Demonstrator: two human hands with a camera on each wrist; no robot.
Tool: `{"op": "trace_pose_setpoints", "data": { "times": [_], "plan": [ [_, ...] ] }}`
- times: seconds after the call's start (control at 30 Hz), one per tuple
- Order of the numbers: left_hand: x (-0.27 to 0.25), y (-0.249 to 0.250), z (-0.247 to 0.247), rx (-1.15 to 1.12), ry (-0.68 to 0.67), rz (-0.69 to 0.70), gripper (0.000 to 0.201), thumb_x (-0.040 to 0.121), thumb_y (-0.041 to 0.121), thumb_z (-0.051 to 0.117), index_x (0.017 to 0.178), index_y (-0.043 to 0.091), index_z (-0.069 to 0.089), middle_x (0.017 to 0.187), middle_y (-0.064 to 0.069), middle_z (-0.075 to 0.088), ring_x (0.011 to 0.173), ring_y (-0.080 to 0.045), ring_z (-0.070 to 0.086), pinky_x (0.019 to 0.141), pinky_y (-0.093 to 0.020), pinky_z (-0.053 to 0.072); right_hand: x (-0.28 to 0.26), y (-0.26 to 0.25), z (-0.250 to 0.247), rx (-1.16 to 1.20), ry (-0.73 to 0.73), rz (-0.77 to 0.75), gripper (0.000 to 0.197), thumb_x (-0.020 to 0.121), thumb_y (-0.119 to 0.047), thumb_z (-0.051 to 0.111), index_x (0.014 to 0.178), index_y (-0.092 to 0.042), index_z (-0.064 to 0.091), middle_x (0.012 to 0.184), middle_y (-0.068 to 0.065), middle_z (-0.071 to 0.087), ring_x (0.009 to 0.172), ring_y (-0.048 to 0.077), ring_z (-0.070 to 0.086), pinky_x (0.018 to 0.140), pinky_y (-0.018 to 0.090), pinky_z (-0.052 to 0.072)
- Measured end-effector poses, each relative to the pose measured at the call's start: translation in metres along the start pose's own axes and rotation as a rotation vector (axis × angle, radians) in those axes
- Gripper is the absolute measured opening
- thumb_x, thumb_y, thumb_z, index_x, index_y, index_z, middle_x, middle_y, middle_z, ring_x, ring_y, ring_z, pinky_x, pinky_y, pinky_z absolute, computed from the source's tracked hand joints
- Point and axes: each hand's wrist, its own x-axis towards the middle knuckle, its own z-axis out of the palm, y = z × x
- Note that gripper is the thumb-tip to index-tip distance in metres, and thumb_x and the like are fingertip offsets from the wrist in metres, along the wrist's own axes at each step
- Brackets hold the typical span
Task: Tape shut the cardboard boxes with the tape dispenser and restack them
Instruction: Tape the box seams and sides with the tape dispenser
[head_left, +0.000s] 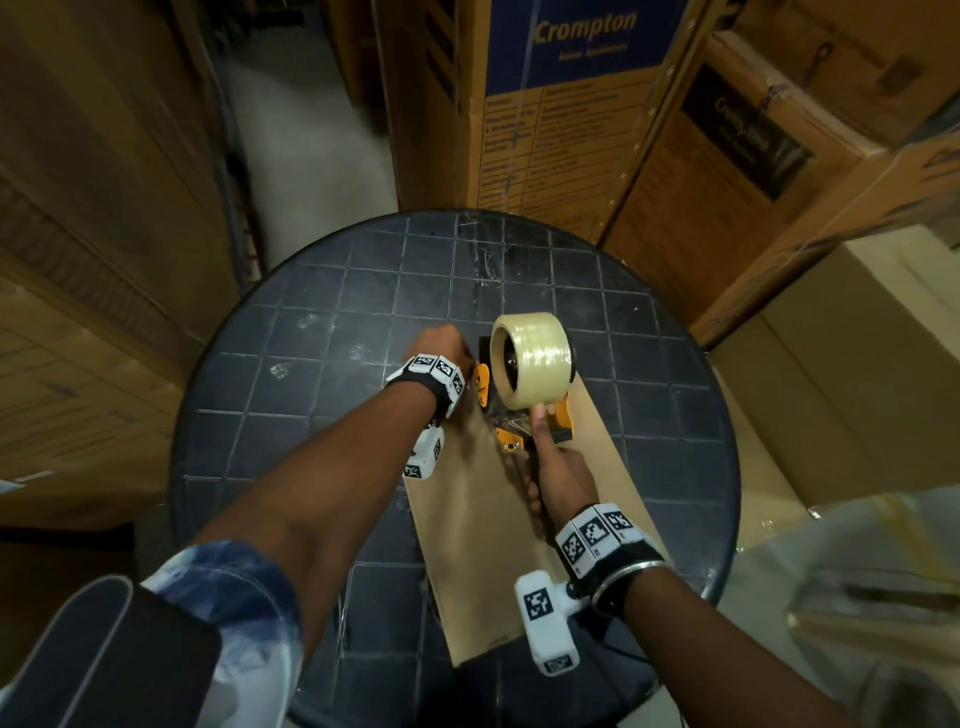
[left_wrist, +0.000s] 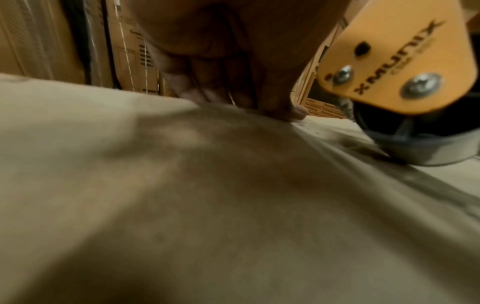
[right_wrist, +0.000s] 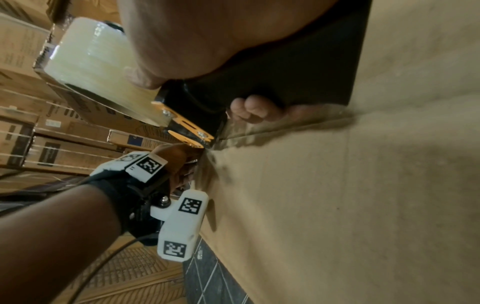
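Cardboard box (head_left: 498, 525): plain brown, long and narrow, lying flat on the round dark counter (head_left: 291, 364) with a tiled grid top. Its near end overhangs toward the person.

Tape dispenser (head_left: 524, 395): orange frame, black handle, a large roll of clear tape (head_left: 532, 358) mounted on top. It stands on the far end of the box, on the top face.

Right hand (head_left: 563, 483): wrapped around the dispenser's handle, index finger stretched forward to touch the roll. The right wrist view adds what the head view hides: fingertips (right_wrist: 253, 109) curled under the black handle, close above the cardboard, and the orange front plate (right_wrist: 187, 131) meeting the box surface at a seam.

Left hand (head_left: 439, 345): at the far left corner of the box, just beside the dispenser. From the head view only its back shows. The left wrist view shows the fingers (left_wrist: 275, 107) pointing down, with their tips pressing on the cardboard; whether they pinch anything there, I cannot tell. That view alone shows the lettering "XMUNIX" on the orange side plate (left_wrist: 394, 67) and a dark roller (left_wrist: 415, 148) touching the box.

Surroundings: tall printed cartons (head_left: 566, 98) marked "Crompton" behind the counter; further brown cartons (head_left: 88, 260) at left.
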Motion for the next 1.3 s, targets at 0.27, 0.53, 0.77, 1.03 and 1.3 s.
{"op": "trace_pose_setpoints", "data": {
  "times": [0.27,0.53,0.77,1.03,1.3],
  "plan": [
    [0.001,0.005,-0.001,0.029,-0.017,-0.022,0.027,0.086,0.038,0.073,0.097,0.014,0.076,0.097,-0.010,0.071,0.080,-0.026,0.063,0.071,-0.033,0.053,-0.017,0.026,-0.014,-0.016,-0.022,0.026,0.094,0.062,-0.105,0.023,0.056,-0.017,0.054,0.051,0.000,0.054,0.049,0.018,0.052,0.067,0.036,0.048],
    [0.005,0.005,-0.006,0.142,-0.004,0.017,0.033,0.089,0.041,0.069,0.101,0.011,0.073,0.101,-0.013,0.069,0.087,-0.031,0.065,0.071,-0.034,0.050,-0.022,0.024,-0.016,-0.029,-0.030,0.011,0.093,0.061,-0.105,0.022,0.057,-0.017,0.053,0.049,-0.002,0.052,0.050,0.018,0.051,0.066,0.035,0.048],
    [0.015,-0.004,-0.023,0.181,0.007,0.017,0.035,0.092,0.046,0.063,0.088,0.012,0.069,0.086,-0.010,0.064,0.075,-0.027,0.057,0.070,-0.032,0.050,0.002,0.004,-0.014,-0.071,-0.009,-0.003,0.108,0.037,-0.115,0.020,0.059,-0.016,0.059,0.049,-0.001,0.056,0.052,0.021,0.055,0.069,0.037,0.050],
    [-0.018,-0.007,-0.006,0.130,-0.040,0.191,0.032,0.097,0.017,0.053,0.128,0.009,0.058,0.123,-0.015,0.062,0.112,-0.034,0.060,0.094,-0.040,0.050,0.002,0.002,-0.017,-0.075,-0.035,0.006,0.108,0.039,-0.113,0.019,0.059,-0.015,0.058,0.051,0.000,0.056,0.051,0.021,0.054,0.070,0.037,0.050],
    [-0.039,-0.020,0.016,0.410,-0.203,0.450,0.063,0.104,0.030,0.034,0.158,0.017,0.006,0.165,-0.007,0.002,0.151,-0.035,0.003,0.118,-0.053,0.019,0.008,0.005,-0.019,-0.044,-0.063,0.025,0.104,0.047,-0.115,0.019,0.052,-0.017,0.055,0.051,0.003,0.053,0.044,0.019,0.050,0.067,0.038,0.049]
  ]
}}
